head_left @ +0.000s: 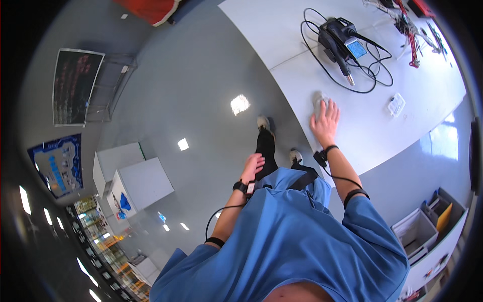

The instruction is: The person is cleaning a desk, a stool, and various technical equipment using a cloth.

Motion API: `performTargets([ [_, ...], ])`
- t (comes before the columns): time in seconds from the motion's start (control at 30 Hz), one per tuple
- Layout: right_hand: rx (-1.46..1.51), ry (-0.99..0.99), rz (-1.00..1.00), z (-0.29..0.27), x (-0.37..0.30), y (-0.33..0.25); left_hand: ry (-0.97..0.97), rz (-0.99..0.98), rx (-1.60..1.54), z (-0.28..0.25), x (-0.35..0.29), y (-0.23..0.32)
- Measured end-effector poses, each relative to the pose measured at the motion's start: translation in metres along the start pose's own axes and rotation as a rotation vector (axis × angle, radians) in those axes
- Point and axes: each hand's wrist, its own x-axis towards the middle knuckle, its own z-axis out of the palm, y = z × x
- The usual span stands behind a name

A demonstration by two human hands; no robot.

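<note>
My right hand (pixel 326 121) lies over a small rounded grey-white thing (pixel 320 96) near the left edge of the white table (pixel 352 136). Its fingers press on that thing's near side; what kind it is I cannot make out, possibly a wad of cloth. Lower down, my left hand (pixel 253 165) hangs beside my body above the floor, fingers loosely bent and holding nothing. Farther along the table stands a black soldering or hot-air station (pixel 338 38) with a lit blue screen, its handpiece and looped black cables. To its right lies a small clear plastic box (pixel 396 104).
A red-and-black drone frame (pixel 412 48) occupies the table's far right corner. A grey bin (pixel 415 232) stands low at right. White cabinets (pixel 143 183) rise from the grey floor at left, and a dark board (pixel 78 88) is beyond them. My feet are beside the table.
</note>
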Motion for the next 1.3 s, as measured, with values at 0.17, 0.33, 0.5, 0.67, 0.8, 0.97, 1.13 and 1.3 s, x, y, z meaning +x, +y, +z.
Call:
performTargets([
  [0.17, 0.042, 0.044, 0.041, 0.030, 0.083, -0.052, 0.007, 0.229, 0.266, 0.044, 0.062, 0.109],
  [0.33, 0.037, 0.059, 0.111, 0.062, 0.173, -0.095, 0.208, 1.002, 0.865, 0.103, 0.111, 0.226],
  [0.5, 0.050, 0.070, 0.162, 0.066, 0.199, -0.104, 0.209, 1.299, 1.171, 0.154, 0.143, 0.319],
  [0.67, 0.007, 0.098, 0.385, 0.042, 0.099, -0.078, 0.034, 1.473, 1.567, 0.170, 0.188, 0.365],
  [0.8, -0.226, 0.105, 0.717, 0.006, -0.020, -0.027, 0.039, 1.552, 1.624, 0.185, 0.193, 0.363],
  [0.97, -0.325, 0.092, 0.769, 0.002, -0.035, -0.025, 0.069, 1.555, 1.564, 0.183, 0.195, 0.360],
  [1.13, -0.105, 0.090, 0.594, 0.031, 0.041, -0.069, 0.071, 1.567, 1.507, 0.183, 0.191, 0.365],
  [1.3, 0.075, 0.030, 0.332, 0.061, 0.162, -0.113, 0.110, 1.600, 1.476, 0.184, 0.195, 0.362],
])
